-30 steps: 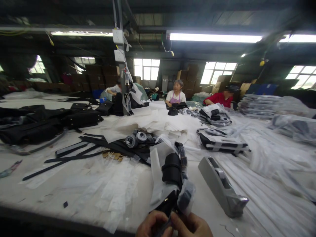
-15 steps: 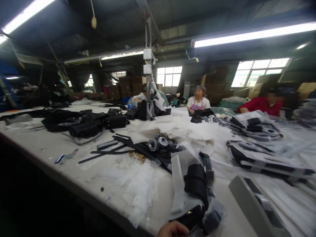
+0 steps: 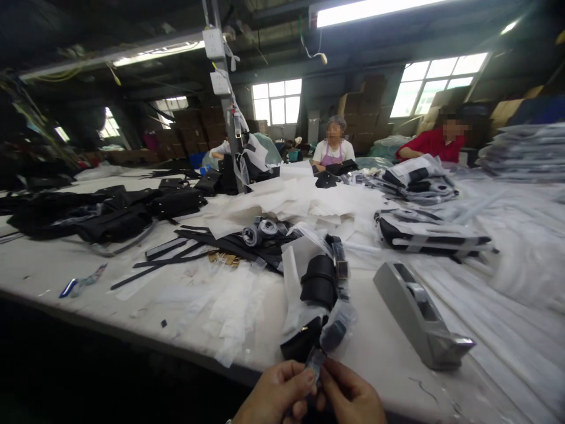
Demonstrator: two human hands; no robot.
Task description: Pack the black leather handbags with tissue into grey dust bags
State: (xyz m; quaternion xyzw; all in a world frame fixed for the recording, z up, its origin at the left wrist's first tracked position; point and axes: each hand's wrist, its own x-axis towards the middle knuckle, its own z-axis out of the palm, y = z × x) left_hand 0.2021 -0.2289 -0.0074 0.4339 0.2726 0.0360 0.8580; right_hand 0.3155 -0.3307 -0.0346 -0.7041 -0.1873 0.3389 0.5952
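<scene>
At the table's near edge, my left hand [image 3: 276, 391] pinches the end of a dark strap wrapped in clear plastic [image 3: 316, 358]. My right hand [image 3: 351, 393] closes on the same strap end from the other side, its fingertips partly hidden. Just beyond both hands lies a black bag [image 3: 318, 280], partly wrapped in white paper [image 3: 291, 288]. More plastic-covered strap with a buckle [image 3: 341, 269] runs along the bag's right side. To the right stands a grey tape dispenser [image 3: 412, 318], apart from my hands.
White paper sheets [image 3: 291, 197] and black straps [image 3: 176, 256] cover the middle of the table. Black bags [image 3: 115, 221] lie at left, wrapped bags [image 3: 432, 235] at right. A metal post [image 3: 229, 126] rises behind. Two people [image 3: 333, 147] sit across the table; another is partly hidden.
The view has tilted down and turned slightly right. Both hands now show at the strap end, where only one hand showed at the lower edge before.
</scene>
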